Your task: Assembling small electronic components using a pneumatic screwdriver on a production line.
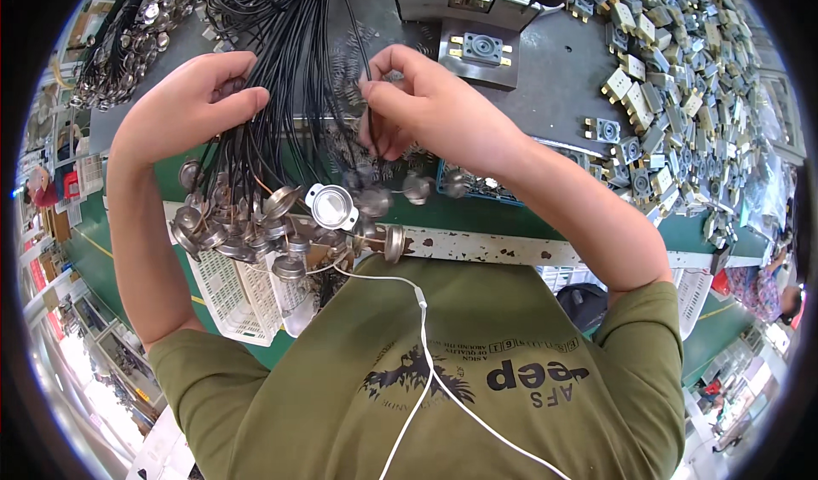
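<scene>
My left hand [183,109] is closed at the left side of a thick bundle of black wires [290,45], thumb and fingers curled against it. From the bundle's lower end hang several round metal caps [332,206], over the table's front edge; some are smeared by motion. A single black wire [350,11] runs apart from the bundle into my right hand [422,105], pinched between thumb and fingers. Small coil springs [356,41] lie scattered on the table between and behind my hands.
Behind my right hand, a metal fixture [498,69] holds a grey block with brass tabs [482,48]. Many similar blocks [673,97] are heaped at the right. More capped wires [128,50] lie far left. A blue tray [481,189] sits near the front edge; a white basket [234,297] stands below.
</scene>
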Motion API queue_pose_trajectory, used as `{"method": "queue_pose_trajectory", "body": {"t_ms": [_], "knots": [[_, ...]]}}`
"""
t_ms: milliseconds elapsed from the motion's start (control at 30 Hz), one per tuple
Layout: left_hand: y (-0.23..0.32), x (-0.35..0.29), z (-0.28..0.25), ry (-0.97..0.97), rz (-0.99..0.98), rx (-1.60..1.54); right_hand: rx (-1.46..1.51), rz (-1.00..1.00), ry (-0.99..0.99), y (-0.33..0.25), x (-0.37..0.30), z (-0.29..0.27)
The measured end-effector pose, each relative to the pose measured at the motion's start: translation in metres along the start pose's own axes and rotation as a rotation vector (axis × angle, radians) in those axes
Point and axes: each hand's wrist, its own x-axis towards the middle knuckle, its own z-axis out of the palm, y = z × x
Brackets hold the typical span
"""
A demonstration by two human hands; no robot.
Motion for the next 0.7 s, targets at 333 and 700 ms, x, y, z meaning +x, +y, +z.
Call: {"method": "queue_pose_trajectory", "body": {"t_ms": [333,700], "knots": [[0.035,-0.002,0.039,0.179,-0.009,0.485,-0.248,0.047,-0.076,0.009,-0.013,-0.014],[0.081,0.0,0.093,0.053,0.472,0.525,-0.39,-0.027,-0.001,0.015,-0.022,-0.017]]}}
